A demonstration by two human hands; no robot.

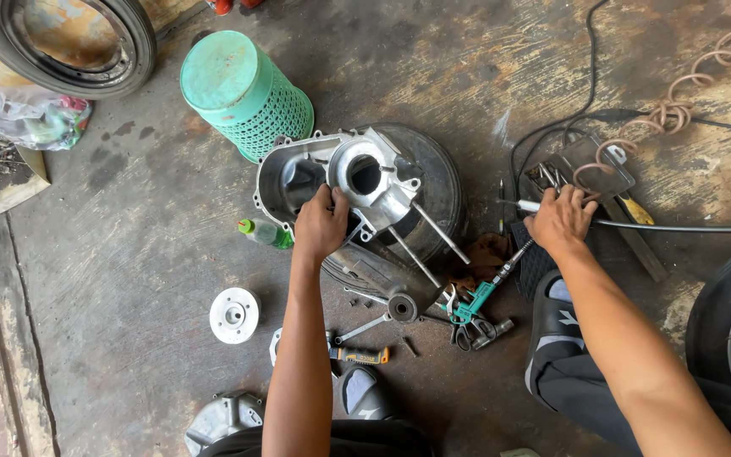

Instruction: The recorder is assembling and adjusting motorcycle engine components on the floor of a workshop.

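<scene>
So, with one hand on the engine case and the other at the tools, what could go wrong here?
1. The silver metal engine case lies on a dark tyre, steadied only by the left hand; it might tip or slide.
2. The right hand reaches among loose metal tools beside black cables; it could snag.
3. Small parts near the green-handled wrench might scatter.

Both my arms reach forward.
My left hand (321, 222) is curled in a grip; my right hand (560, 220) lies palm-down, fingers bent.
</scene>
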